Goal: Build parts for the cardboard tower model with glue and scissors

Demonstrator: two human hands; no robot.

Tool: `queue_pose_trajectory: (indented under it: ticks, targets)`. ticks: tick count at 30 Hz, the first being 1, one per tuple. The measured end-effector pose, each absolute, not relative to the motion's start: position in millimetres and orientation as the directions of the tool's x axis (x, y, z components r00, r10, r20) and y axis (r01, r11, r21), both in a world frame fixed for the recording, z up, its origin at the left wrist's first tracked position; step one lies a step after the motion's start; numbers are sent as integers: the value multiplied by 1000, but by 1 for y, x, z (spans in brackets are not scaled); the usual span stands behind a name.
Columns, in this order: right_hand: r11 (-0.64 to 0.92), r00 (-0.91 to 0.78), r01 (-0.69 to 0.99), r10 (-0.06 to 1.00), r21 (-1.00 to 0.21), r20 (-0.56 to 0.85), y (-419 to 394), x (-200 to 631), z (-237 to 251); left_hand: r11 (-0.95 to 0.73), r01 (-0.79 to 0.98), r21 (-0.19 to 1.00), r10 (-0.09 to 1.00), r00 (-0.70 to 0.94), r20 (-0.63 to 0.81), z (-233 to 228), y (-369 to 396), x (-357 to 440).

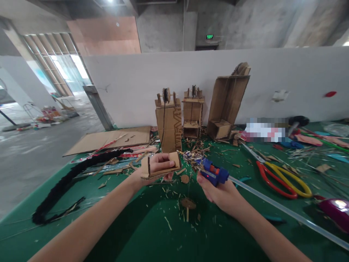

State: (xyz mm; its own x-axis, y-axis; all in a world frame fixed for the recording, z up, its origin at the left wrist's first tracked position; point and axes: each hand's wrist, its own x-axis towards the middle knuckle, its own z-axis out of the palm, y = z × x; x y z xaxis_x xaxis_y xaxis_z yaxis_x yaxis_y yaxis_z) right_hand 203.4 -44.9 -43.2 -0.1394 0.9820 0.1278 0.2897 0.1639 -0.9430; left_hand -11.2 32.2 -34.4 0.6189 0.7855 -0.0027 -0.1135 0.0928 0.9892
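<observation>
My left hand [160, 163] grips a small folded cardboard piece [145, 167] with upturned ends, the thumb lying inside it. In my right hand [218, 193] is a blue glue gun [214, 173], fitted with a long translucent glue stick [272, 203] that runs out to the lower right. The gun's nozzle, crusted with scraps, points left toward the cardboard piece's right end. Whether they touch, I cannot tell. Below, between my hands, lie a small cardboard disc [184, 178] and a larger disc [188, 203] with a stick.
Behind stand a cardboard tower with a spool [167, 123], a second such tower [192, 116] and a tall open cardboard box [229, 98]. Red-and-yellow scissors [280, 178] lie right. A black fuzzy strip [62, 185] and a flat cardboard sheet [109, 138] lie left. Scraps litter the green table [131, 233].
</observation>
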Motion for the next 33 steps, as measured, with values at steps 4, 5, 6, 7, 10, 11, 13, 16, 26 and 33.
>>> queue_pose_trajectory:
  ticks: [4,5,6,7,10,11,13,16,26,33]
  targets:
    - [159,-110,393,986,-906,125,-49,202,-37,207,-229,951,767,642,-13,-35,24,-4]
    - [160,-103,404,986,-900,129,-50,201,-36,220,-258,941,764,646,-2,-35,23,-3]
    - [160,-95,408,987,-899,132,-51,201,-36,225,-284,932,764,645,12,-35,22,-2]
    - [159,-88,406,987,-900,135,-51,201,-36,228,-303,925,765,644,22,-35,21,-1]
    - [172,-74,379,985,-909,156,-51,203,-39,235,-327,915,770,637,30,-36,20,0]
    - [185,-76,367,983,-912,168,-51,203,-40,239,-329,914,770,637,28,-37,20,0]
    - [218,-96,351,976,-911,197,-51,204,-39,253,-333,908,770,638,20,-37,20,1]
    - [281,-137,355,959,-892,248,-52,202,-34,274,-343,898,772,636,7,-35,19,1]
    - [361,-200,389,931,-848,304,-54,199,-26,267,-370,890,827,562,-15,-32,17,3]
    - [370,-209,447,928,-814,307,-54,199,-22,268,-394,879,870,492,-44,-29,15,1]
